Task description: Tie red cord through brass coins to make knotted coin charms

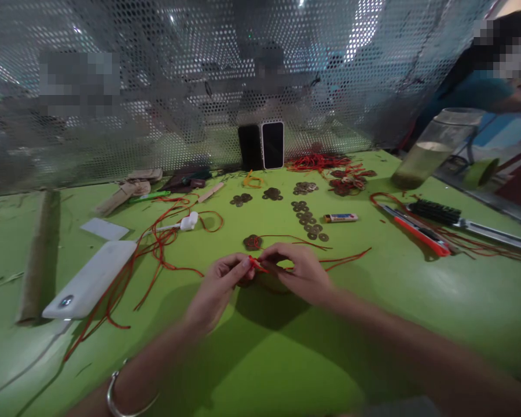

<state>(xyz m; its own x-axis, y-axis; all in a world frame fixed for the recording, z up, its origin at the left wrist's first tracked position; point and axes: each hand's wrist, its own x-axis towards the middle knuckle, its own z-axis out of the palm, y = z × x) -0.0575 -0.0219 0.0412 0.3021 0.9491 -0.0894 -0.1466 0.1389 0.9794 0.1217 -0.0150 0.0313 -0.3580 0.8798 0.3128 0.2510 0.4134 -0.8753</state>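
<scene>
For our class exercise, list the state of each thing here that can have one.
Left hand: pinching red cord
Right hand: touching red cord
White-framed phone: upright, screen dark
Lighter: lying down, unlit
Coins: lying in groups
Jar: partly filled
Utility knife: lying down, blade unclear

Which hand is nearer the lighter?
Right. The right hand is on the near side of the lighter, slightly to its left; the left hand is also on the near side but farther left. Neither touches it.
</scene>
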